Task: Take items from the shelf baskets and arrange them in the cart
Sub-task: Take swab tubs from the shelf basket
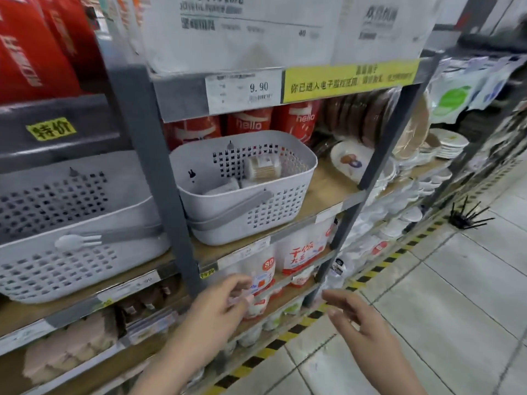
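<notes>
Both empty hands (pixel 288 312) hover below the basket (pixel 245 186).

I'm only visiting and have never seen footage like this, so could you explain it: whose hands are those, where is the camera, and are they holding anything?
There is no machine here. A person wears a wide-angle camera on the head, looking forward and down, so you see their own two hands. The left hand and right hand are both raised before a shop shelf with loose fingers, holding nothing. On the shelf above them stands a grey basket with a few small packs inside, among them a tub of cotton swabs. A larger basket stands to its left, with a small white fork on its front. No cart is in view.
</notes>
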`<act>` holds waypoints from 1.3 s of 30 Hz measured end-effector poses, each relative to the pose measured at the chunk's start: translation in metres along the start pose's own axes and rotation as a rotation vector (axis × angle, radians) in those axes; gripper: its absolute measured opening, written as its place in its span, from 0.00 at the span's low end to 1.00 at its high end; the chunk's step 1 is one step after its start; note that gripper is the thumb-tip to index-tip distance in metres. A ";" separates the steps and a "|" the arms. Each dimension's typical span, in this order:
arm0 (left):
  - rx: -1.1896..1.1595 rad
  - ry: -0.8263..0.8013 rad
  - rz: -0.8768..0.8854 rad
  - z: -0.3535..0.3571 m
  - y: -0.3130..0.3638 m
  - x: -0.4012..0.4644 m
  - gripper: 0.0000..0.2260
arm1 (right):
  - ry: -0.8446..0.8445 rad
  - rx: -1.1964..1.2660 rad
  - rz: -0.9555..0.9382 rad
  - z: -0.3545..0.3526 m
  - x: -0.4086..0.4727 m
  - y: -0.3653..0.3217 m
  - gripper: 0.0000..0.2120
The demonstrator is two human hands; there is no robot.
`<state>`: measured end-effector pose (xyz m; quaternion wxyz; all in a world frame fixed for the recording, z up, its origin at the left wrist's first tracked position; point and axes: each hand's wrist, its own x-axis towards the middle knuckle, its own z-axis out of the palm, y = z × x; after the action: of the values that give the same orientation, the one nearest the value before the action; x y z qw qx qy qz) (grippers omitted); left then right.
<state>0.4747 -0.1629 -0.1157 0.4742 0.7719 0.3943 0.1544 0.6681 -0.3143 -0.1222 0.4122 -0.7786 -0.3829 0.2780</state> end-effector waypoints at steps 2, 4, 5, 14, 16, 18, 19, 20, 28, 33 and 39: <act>0.025 -0.032 0.062 0.002 0.021 0.016 0.09 | 0.007 0.019 -0.036 -0.015 0.020 -0.006 0.12; 0.026 -0.031 0.103 -0.002 0.038 0.029 0.09 | -0.018 0.028 -0.091 -0.027 0.042 -0.018 0.11; 0.016 -0.018 0.113 -0.007 0.045 0.035 0.09 | -0.031 0.033 -0.127 -0.032 0.055 -0.026 0.11; -0.114 0.379 0.216 -0.062 0.100 0.072 0.12 | -0.059 0.058 -0.576 -0.059 0.168 -0.112 0.12; -0.078 0.465 0.207 -0.068 0.103 0.085 0.11 | -0.095 0.052 -0.623 -0.059 0.191 -0.121 0.11; -0.008 0.505 0.169 -0.072 0.100 0.101 0.09 | -0.126 0.042 -0.670 -0.059 0.214 -0.127 0.10; 0.026 0.516 0.142 -0.073 0.097 0.109 0.10 | -0.143 0.030 -0.686 -0.060 0.225 -0.130 0.11; 0.051 0.526 0.112 -0.074 0.093 0.116 0.10 | -0.171 0.002 -0.695 -0.059 0.237 -0.133 0.12; 0.207 0.657 -0.002 -0.065 0.077 0.134 0.15 | -0.185 -0.873 -0.836 -0.025 0.312 -0.154 0.17; 0.329 0.652 -0.078 -0.066 0.079 0.135 0.14 | -0.368 -1.008 -0.793 -0.001 0.334 -0.150 0.23; 0.422 0.680 -0.142 -0.062 0.080 0.134 0.13 | -0.410 -1.191 -0.789 0.002 0.337 -0.147 0.27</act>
<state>0.5592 -0.0432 -0.0339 0.1574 0.7281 0.6039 0.2835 0.7986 0.0194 -0.0369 -0.0902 -0.6075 -0.7892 -0.0054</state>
